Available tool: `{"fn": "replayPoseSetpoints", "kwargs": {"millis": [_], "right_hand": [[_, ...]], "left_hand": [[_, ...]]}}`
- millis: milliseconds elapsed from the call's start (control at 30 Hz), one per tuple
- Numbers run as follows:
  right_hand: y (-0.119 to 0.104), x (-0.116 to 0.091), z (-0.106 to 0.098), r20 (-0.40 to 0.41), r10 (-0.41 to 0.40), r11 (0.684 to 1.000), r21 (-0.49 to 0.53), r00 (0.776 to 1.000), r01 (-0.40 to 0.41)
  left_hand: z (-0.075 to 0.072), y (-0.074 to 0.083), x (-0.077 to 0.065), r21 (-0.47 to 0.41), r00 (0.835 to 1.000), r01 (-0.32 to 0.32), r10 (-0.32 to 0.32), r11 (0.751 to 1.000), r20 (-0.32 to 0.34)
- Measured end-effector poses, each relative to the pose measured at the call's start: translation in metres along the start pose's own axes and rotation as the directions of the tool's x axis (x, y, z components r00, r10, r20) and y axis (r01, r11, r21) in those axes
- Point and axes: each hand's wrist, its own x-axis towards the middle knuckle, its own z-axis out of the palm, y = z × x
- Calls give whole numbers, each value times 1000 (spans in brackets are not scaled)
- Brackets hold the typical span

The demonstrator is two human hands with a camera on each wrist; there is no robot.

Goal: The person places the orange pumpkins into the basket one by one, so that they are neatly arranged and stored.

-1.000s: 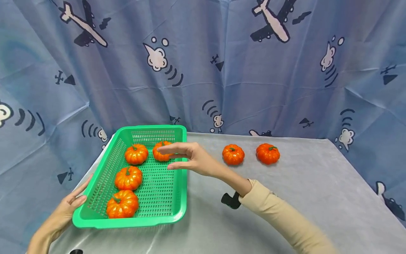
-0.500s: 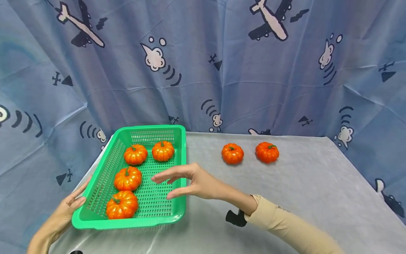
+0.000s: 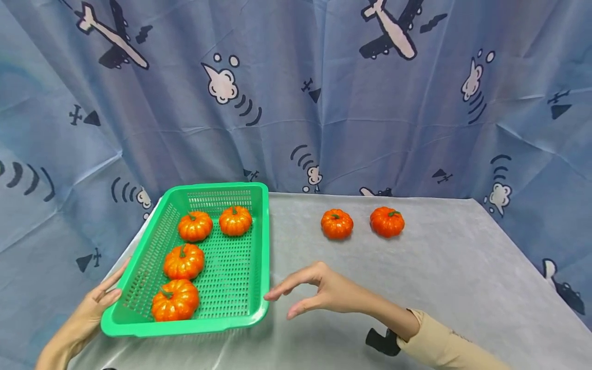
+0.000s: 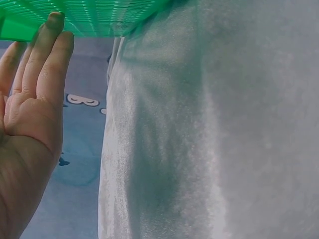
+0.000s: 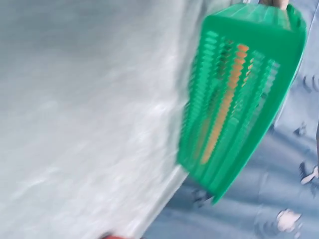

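Observation:
A green plastic basket (image 3: 185, 329) with perforated walls stands at the left of the table in the head view. Several small orange pumpkins lie inside it, among them one near corner pumpkin (image 3: 176, 300) and one far right pumpkin (image 3: 235, 221). My left hand (image 3: 90, 313) rests against the basket's outer left side; the left wrist view has its fingers (image 4: 50, 64) stretched out straight, touching the basket. My right hand (image 3: 324, 290) hovers just right of the basket's near right corner, fingers loosely bent, nothing between thumb and fingers.
Two more pumpkins sit on the grey-white tablecloth (image 3: 444, 277) at the back: a left one (image 3: 337, 224) and a right one (image 3: 387, 222). A blue curtain (image 3: 277, 103) with airplane prints hangs behind and beside the table.
My right hand has drawn back from over the basket, toward the right and nearer to me. My left hand has stayed at the basket's side. The pumpkins keep their places.

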Motion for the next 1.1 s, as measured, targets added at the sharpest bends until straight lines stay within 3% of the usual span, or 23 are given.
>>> {"fn": "replayPoseSetpoints", "kwargs": {"millis": [267,400,767,933,1100], "right_hand": [[10,-50,-25,-114,138,990,12,984,-138],[11,-75,-40,-162,212,977,39,964,-208],[12,-139,-83,-347,325,944,54,880,-327],[11,-167,-102,-381,364,924,36,850,-380],[13,-194,-132,-426,429,884,13,797,-468]], "left_hand": [[-2,0,0,41,999,10,-8,999,-41],[-1,-1,-2,53,999,4,-3,999,-34],[-3,-3,-1,82,999,16,-12,997,-53],[-2,-3,1,24,1000,10,-10,1000,-5],[-2,-3,2,-1,1000,-11,11,1000,21]]}}
